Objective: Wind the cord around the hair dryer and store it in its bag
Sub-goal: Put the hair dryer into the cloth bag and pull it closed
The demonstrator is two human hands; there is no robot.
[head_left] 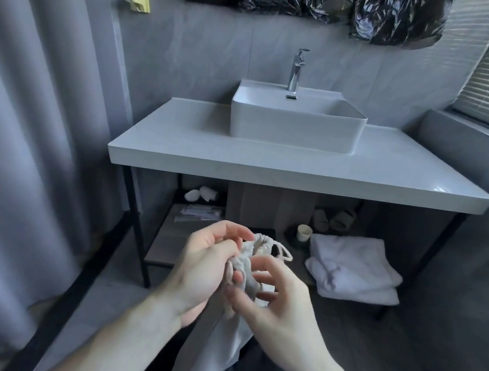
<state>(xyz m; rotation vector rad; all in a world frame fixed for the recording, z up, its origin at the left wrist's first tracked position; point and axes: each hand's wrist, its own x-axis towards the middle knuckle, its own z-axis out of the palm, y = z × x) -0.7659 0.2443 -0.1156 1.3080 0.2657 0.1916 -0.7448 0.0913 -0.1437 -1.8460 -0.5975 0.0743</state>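
One pale cloth drawstring bag [244,267] is held in front of the vanity by two hands: its gathered neck is gripped by the left hand [200,270], and the right hand [277,303] pinches it just below. Its contents cannot be seen. Two folded white towels [354,267] are stacked on the lower shelf [161,252], beneath the white countertop [271,161] on which one white rectangular basin [296,120] sits.

Bag [244,267] between hands, before counter [271,161]

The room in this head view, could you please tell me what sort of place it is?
Most likely a hotel or guest bathroom: a white sink with a chrome tap sits on a vanity counter, and folded towels and slippers lie on the shelf below.
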